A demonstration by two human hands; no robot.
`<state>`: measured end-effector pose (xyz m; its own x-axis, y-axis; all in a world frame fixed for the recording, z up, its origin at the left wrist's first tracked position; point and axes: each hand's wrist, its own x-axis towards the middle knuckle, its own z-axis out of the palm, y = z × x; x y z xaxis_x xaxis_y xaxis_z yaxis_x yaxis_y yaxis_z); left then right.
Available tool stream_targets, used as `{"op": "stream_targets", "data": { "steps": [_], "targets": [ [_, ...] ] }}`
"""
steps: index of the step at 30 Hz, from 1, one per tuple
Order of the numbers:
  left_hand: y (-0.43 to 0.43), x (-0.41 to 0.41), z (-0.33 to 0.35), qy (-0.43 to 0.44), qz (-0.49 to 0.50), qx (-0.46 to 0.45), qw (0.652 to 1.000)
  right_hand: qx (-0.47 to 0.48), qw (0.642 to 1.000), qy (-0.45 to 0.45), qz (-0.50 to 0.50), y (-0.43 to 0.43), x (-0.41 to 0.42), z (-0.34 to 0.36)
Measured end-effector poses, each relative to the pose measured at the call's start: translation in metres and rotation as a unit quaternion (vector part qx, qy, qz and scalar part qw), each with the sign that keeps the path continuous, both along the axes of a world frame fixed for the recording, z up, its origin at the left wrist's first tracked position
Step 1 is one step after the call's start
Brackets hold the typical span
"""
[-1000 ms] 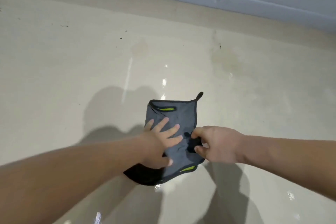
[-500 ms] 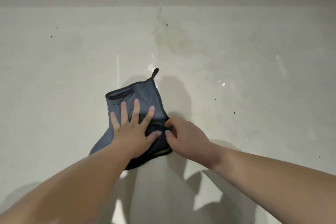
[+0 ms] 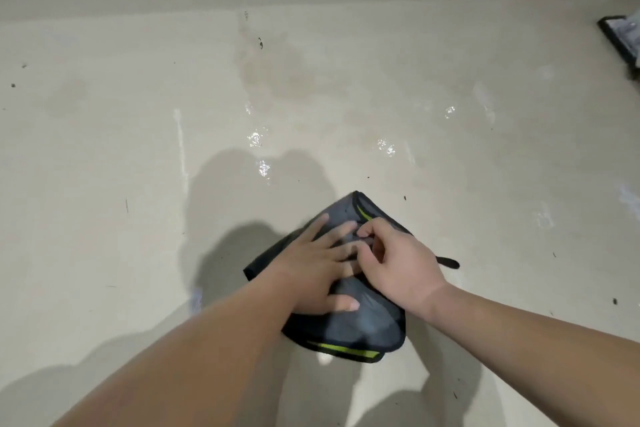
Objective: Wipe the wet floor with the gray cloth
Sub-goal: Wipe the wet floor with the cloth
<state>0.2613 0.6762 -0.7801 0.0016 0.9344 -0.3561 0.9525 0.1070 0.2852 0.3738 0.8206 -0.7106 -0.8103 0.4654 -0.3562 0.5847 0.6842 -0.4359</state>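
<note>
Shifted rightward, gray cloth (image 3: 363, 319) lies under flat left hand (image 3: 318, 263); right hand (image 3: 398, 260) grip pinches it.

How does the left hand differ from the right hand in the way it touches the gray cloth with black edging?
The left hand lies flat on the gray cloth with black edging, fingers spread; the right hand is curled, its fingertips pinching a fold. The left hand comes from the lower left, the right hand from the lower right. Both are bare and touch the cloth on the wet beige floor.
</note>
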Motion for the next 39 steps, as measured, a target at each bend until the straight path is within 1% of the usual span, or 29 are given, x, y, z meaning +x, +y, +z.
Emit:
{"op": "stream_targets", "data": {
  "steps": [1,2,4,5,7,9,11,12,13,15,16,17,18,19,20,21,22,23,24,26,27,29,31,33,35,37,39],
  "targets": [
    [-0.005,-0.017,-0.003,0.027,0.051,0.003,0.998,-0.003,1.0,0.001,0.0,-0.003,0.002,0.0],
    [-0.012,-0.033,-0.006,0.056,0.125,0.005,0.991,-0.015,1.0,-0.001,-0.006,-0.006,0.004,-0.002],
    [-0.024,-0.053,-0.009,0.089,0.281,-0.014,0.955,-0.048,0.999,-0.004,-0.015,-0.01,0.007,-0.003],
    [-0.027,-0.055,-0.009,0.096,0.335,-0.036,0.936,-0.058,0.998,-0.007,-0.012,-0.011,0.01,-0.004],
    [-0.026,-0.047,-0.009,0.104,0.397,-0.061,0.91,-0.067,0.998,-0.013,0.0,-0.012,0.017,-0.004],
    [-0.013,-0.025,-0.004,0.093,0.426,-0.061,0.898,-0.076,0.997,-0.015,-0.011,-0.01,0.025,-0.004],
    [0.005,0.006,0.0,0.073,0.419,-0.056,0.903,-0.073,0.997,-0.005,-0.04,-0.003,0.032,-0.003],
    [0.014,0.024,0.002,0.066,0.395,-0.058,0.914,-0.061,0.997,0.004,-0.048,0.0,0.035,-0.003],
    [0.023,0.044,0.005,0.056,0.35,-0.064,0.933,-0.042,0.998,0.012,-0.05,0.003,0.039,-0.003],
    [0.038,0.076,0.011,0.018,0.222,-0.069,0.972,-0.023,0.998,0.029,-0.049,0.006,0.044,-0.002],
    [0.044,0.083,0.012,-0.007,0.163,-0.076,0.984,-0.021,0.998,0.042,-0.048,0.006,0.044,-0.002],
    [0.05,0.08,0.016,-0.039,0.13,-0.077,0.988,-0.026,0.998,0.045,-0.041,0.006,0.043,-0.002],
    [0.054,0.068,0.017,-0.073,0.117,-0.065,0.988,-0.023,0.998,0.052,-0.023,0.007,0.042,-0.006],
    [0.055,0.052,0.019,-0.099,0.113,-0.04,0.988,0.009,0.999,0.047,0.02,0.005,0.039,-0.009],
    [0.052,0.036,0.024,-0.114,0.109,0.006,0.987,0.025,0.997,0.044,0.051,0.002,0.037,-0.013],
    [0.046,0.02,0.029,-0.107,0.107,0.075,0.986,0.019,0.997,0.036,0.067,0.0,0.038,-0.018],
    [0.036,0.007,0.031,-0.086,0.125,0.152,0.977,-0.036,0.998,0.03,0.049,-0.006,0.039,-0.022],
    [0.026,-0.003,0.036,-0.069,0.155,0.204,0.964,-0.08,0.996,0.022,0.046,-0.012,0.039,-0.026],
    [0.017,-0.01,0.039,-0.057,0.191,0.213,0.956,-0.08,0.995,-0.005,0.064,-0.016,0.04,-0.033],
    [0.008,-0.015,0.048,-0.012,0.241,0.153,0.958,-0.004,0.99,-0.095,0.103,-0.02,0.039,-0.054],
    [0.007,-0.014,0.052,-0.006,0.249,0.135,0.959,0.034,0.985,-0.122,0.115,-0.019,0.036,-0.06],
    [0.008,-0.006,0.051,-0.018,0.257,0.118,0.959,0.072,0.984,-0.115,0.116,-0.007,0.025,-0.067],
    [0.014,0.001,0.049,-0.039,0.261,0.08,0.961,0.09,0.987,-0.077,0.104,0.018,0.013,-0.069],
    [0.025,0.006,0.044,-0.04,0.253,0.069,0.964,0.119,0.99,-0.047,0.067,0.054,0.004,-0.073],
    [0.038,0.004,0.046,-0.018,0.223,0.052,0.973,0.139,0.989,-0.042,0.007,0.092,-0.008,-0.077],
    [0.045,-0.003,0.056,0.022,0.176,0.03,0.984,0.139,0.986,-0.067,-0.059,0.112,-0.022,-0.079],
    [0.055,-0.01,0.072,0.043,0.14,-0.019,0.989,0.122,0.981,-0.083,-0.122,0.112,-0.035,-0.08]
  ]
}}
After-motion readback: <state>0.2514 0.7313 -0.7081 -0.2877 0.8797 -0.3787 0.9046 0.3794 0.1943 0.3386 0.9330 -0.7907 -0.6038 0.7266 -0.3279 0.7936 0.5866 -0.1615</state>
